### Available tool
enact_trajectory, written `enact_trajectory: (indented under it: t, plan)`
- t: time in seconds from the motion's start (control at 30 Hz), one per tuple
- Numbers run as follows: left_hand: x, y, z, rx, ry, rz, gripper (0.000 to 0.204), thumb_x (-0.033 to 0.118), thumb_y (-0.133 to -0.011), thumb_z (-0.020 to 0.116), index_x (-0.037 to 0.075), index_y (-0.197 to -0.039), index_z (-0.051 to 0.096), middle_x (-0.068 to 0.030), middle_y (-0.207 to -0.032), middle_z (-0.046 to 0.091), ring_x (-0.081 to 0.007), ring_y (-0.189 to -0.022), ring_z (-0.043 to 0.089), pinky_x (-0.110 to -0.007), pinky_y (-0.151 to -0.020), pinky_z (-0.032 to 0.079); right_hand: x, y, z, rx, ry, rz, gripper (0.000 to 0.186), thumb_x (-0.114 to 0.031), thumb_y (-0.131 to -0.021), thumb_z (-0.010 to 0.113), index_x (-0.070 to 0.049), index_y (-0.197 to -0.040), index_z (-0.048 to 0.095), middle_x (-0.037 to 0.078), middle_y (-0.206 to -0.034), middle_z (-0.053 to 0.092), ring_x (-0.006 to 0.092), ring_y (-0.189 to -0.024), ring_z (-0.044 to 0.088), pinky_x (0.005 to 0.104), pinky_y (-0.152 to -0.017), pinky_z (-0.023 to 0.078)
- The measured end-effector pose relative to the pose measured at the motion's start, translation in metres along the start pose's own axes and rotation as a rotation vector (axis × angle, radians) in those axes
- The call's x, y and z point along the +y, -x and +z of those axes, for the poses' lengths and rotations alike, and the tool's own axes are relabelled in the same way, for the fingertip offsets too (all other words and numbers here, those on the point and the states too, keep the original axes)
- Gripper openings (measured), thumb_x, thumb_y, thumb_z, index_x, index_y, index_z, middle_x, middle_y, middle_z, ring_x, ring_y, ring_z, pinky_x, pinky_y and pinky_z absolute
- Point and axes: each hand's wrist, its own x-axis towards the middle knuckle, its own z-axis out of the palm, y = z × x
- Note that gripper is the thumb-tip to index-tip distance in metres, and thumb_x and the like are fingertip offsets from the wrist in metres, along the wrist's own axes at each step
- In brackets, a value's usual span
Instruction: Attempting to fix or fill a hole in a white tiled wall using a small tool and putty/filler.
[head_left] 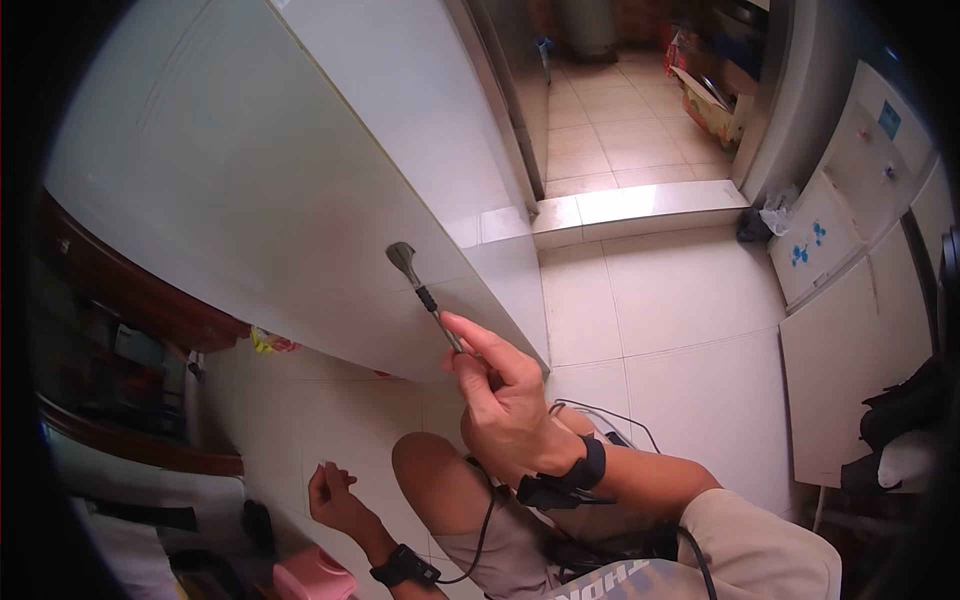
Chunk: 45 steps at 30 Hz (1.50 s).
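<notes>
My right hand (500, 390) is closed on the slim handle of a metal tool (400, 260) with a flat, flared head and a black collar, held up in front of a large glossy white panel (230, 150); I cannot tell whether the head touches it. My left hand (335, 490) is low at my left, fingers curled and pinched near the tips around something too small to make out. Black straps with cables sit on both my wrists, and my bare knees show beneath.
A raised tiled step (640, 200) leads into a doorway with a box of items (720, 110). A white fridge (835, 250) with dark bags stands at the right. Dark wooden furniture (140, 310) is at the left, a pink plastic item (310, 575) at the lower left.
</notes>
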Motion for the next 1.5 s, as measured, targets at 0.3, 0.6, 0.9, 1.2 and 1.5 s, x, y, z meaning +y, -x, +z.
enact_trajectory:
  t: [0.3, 0.6, 0.9, 1.2, 1.5]
  plan:
    - [-0.078, 0.043, -0.135, 0.179, -0.174, -0.362, 0.039, 0.02, -0.102, 0.063, -0.008, -0.129, 0.061, -0.0125, -0.112, 0.065, -0.0216, -0.096, 0.061, -0.035, -0.084, 0.053, 0.023, 0.023, -0.008, 0.033, 0.065, 0.037, 0.043, 0.005, -0.102, 0.052, -0.002, -0.144, 0.058, 0.002, -0.098, 0.067, 0.005, -0.074, 0.051, 0.02, -0.066, 0.044]
    - [-0.032, 0.024, -0.089, 0.201, -0.033, -0.207, 0.044, 0.022, -0.106, 0.056, -0.013, -0.132, 0.057, -0.0213, -0.128, 0.063, -0.0289, -0.117, 0.063, -0.037, -0.107, 0.053, 0.006, 0.014, 0.014, 0.023, -0.03, 0.067, 0.042, 0.005, -0.096, 0.052, 0.003, -0.137, 0.06, 0.009, -0.089, 0.066, 0.015, -0.076, 0.059, 0.0276, -0.07, 0.048]
    - [-0.022, 0.041, -0.06, 0.116, -0.04, -0.242, 0.026, 0.014, -0.097, 0.071, -0.006, -0.112, 0.067, -0.0118, -0.099, 0.07, -0.0185, -0.087, 0.066, -0.029, -0.079, 0.054, -0.029, -0.028, 0.029, -0.017, -0.172, 0.072, 0.039, -0.002, -0.102, 0.053, 0.004, -0.139, 0.059, 0.002, -0.091, 0.068, 0.0058, -0.073, 0.053, 0.0226, -0.065, 0.045]
    - [-0.03, 0.056, -0.084, 0.042, -0.069, -0.247, 0.039, 0.006, -0.1, 0.061, -0.006, -0.137, 0.059, -0.006, -0.092, 0.064, -0.0128, -0.079, 0.058, -0.029, -0.072, 0.05, 0.006, 0.029, -0.007, 0.067, -0.22, 0.401, 0.038, -0.002, -0.103, 0.057, 0.001, -0.14, 0.061, 0.004, -0.095, 0.068, 0.003, -0.079, 0.057, 0.0194, -0.069, 0.046]
    - [0.006, 0.059, -0.057, 0.015, 0.133, -0.225, 0.027, 0.003, -0.099, 0.062, -0.008, -0.123, 0.066, -0.0082, -0.094, 0.067, -0.0146, -0.077, 0.063, -0.03, -0.068, 0.054, -0.027, -0.028, 0.02, -0.03, -0.231, 0.025, 0.037, -0.002, -0.105, 0.056, 0.001, -0.142, 0.058, 0.005, -0.091, 0.07, 0.0006, -0.055, 0.041, 0.0191, -0.047, 0.032]
